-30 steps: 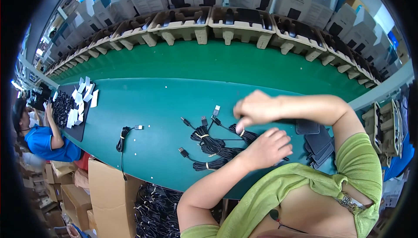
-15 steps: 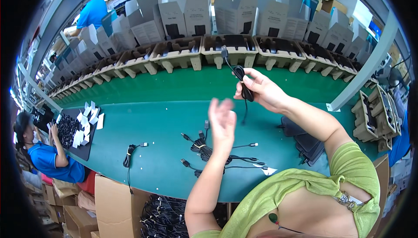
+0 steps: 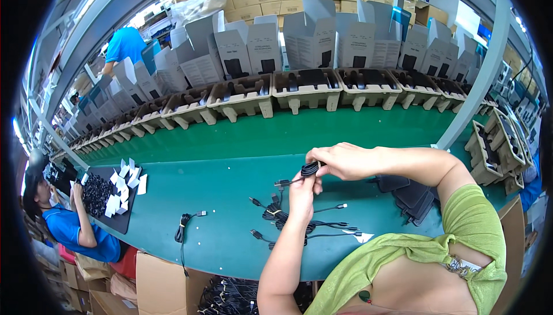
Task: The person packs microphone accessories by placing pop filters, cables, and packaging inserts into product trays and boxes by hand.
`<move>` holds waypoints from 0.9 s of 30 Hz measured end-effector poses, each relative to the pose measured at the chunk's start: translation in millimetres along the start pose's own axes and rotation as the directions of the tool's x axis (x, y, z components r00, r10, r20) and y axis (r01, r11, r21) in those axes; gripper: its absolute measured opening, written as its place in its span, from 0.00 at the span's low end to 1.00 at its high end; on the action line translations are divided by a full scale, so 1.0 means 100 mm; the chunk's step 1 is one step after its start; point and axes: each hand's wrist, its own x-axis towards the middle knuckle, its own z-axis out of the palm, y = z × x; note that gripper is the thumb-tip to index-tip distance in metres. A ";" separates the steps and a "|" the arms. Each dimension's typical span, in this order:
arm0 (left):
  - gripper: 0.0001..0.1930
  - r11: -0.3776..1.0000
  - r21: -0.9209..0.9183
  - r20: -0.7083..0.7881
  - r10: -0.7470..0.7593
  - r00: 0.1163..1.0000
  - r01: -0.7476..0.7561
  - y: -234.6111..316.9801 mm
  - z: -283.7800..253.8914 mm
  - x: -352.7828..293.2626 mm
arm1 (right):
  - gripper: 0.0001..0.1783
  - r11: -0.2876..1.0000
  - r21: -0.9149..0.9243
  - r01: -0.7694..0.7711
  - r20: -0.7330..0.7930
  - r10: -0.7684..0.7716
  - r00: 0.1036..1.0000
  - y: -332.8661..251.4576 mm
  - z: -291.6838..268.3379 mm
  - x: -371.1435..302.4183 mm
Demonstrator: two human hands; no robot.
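Note:
A bundled black cable (image 3: 311,169) is held between my two hands above the green worktop. My right hand (image 3: 344,162) is closed around the coil from the right. Close below it, my left hand (image 3: 301,197) has its fingers closed at the cable's lower side, partly hidden. The cable's plug end (image 3: 282,183) sticks out to the left of my fingers. Beneath my hands lies a pile of bundled black cables (image 3: 274,212), their plugs pointing several ways. One more bundled cable (image 3: 181,228) lies apart on the left.
Moulded trays (image 3: 306,89) with black parts line the back, open printed boxes behind them. Black pouches (image 3: 412,198) lie right, near stacked trays (image 3: 485,152). A carton of cables (image 3: 227,296) stands below the front edge. At left a co-worker (image 3: 80,223) handles small black parts on a dark mat.
My right hand has lowered the cable toward me. My left hand, empty and blurred before, now meets it at the coil. The view has tilted slightly upward.

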 end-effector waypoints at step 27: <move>0.17 0.640 0.726 0.042 0.322 0.946 -0.250 -0.23 -0.18 0.05 | 0.09 0.144 -0.940 -0.310 -0.212 0.465 0.860 1.86 -0.38 2.72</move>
